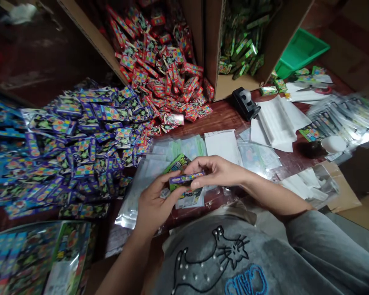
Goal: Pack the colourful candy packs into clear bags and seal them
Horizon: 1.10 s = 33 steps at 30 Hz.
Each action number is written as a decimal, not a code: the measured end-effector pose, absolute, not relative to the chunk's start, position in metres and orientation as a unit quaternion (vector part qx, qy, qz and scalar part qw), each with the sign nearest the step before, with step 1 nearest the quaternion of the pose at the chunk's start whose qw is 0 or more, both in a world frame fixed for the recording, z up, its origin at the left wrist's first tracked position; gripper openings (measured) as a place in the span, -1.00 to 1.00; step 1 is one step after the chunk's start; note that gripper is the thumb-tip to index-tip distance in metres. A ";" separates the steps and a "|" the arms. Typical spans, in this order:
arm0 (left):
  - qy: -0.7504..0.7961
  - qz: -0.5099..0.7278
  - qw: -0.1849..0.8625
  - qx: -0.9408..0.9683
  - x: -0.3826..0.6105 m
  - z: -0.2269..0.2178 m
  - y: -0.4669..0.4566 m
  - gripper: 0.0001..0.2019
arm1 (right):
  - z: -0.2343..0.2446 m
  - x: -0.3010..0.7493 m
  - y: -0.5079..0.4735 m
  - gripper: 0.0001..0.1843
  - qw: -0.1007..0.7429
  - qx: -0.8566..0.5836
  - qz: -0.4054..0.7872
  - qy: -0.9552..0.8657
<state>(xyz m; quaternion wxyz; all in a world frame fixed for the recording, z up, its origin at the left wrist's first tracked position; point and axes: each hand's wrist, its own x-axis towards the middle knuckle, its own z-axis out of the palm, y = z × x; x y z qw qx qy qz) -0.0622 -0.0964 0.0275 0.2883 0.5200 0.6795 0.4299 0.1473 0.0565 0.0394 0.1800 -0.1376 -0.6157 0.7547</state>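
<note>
Both my hands meet over the wooden table (224, 116) just in front of my chest. My left hand (155, 203) and my right hand (217, 170) are closed together on a small stack of packets (184, 180): a purple one on top and green ones under it. Clear plastic bags (141, 180) lie flat under my hands. A big heap of purple packets (80, 139) spreads to the left.
An open cardboard box spills red packets (162, 69); a second box (227, 84) holds green packets. A black tape dispenser (245, 103), white paper sheets (276, 121), scissors (313, 87), a green tray (301, 51) and filled clear bags (341, 119) lie at the right. Bagged packs (33, 254) sit bottom left.
</note>
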 end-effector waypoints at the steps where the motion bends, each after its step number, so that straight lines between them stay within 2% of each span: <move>1: 0.679 0.434 0.291 0.516 -0.061 0.026 -0.098 -0.55 | 0.040 0.149 0.061 -0.62 0.154 -0.137 0.772 -0.602; 5: 0.677 0.431 0.300 0.515 -0.051 0.022 -0.099 -0.51 | 0.049 0.154 0.073 -0.72 0.099 -0.142 0.745 -0.644; 8: 0.686 0.424 0.315 0.500 -0.044 0.020 -0.094 -0.48 | 0.061 0.157 0.073 -0.83 0.142 -0.139 0.598 -0.777; 10: 0.684 0.434 0.346 0.474 -0.040 0.018 -0.090 -0.46 | 0.068 0.158 0.071 -0.81 0.184 -0.148 0.474 -0.848; 12: 0.676 0.447 0.376 0.449 -0.038 0.015 -0.087 -0.45 | 0.069 0.160 0.072 -0.75 0.217 -0.171 0.410 -0.869; 15: 0.671 0.454 0.395 0.434 -0.037 0.011 -0.088 -0.43 | 0.060 0.161 0.081 -0.75 0.206 -0.199 0.470 -0.835; 19: 0.668 0.452 0.396 0.438 -0.037 0.008 -0.093 -0.42 | 0.043 0.160 0.092 -0.73 0.071 -0.168 0.642 -0.745; 22: 0.665 0.450 0.401 0.442 -0.037 0.005 -0.095 -0.42 | 0.039 0.158 0.090 -0.76 0.049 -0.160 0.659 -0.733; 24: 0.659 0.453 0.414 0.435 -0.035 0.004 -0.093 -0.41 | 0.042 0.157 0.084 -0.82 0.076 -0.157 0.601 -0.780; 26: 0.656 0.468 0.422 0.416 -0.032 0.006 -0.090 -0.42 | 0.045 0.156 0.074 -0.85 0.121 -0.171 0.485 -0.849; 30: 0.657 0.504 0.431 0.359 -0.025 0.012 -0.078 -0.43 | 0.045 0.154 0.057 -0.70 0.194 -0.227 0.254 -0.920; 33: 0.650 0.515 0.439 0.345 -0.025 0.012 -0.065 -0.40 | 0.044 0.156 0.051 -0.65 0.250 -0.234 0.198 -0.918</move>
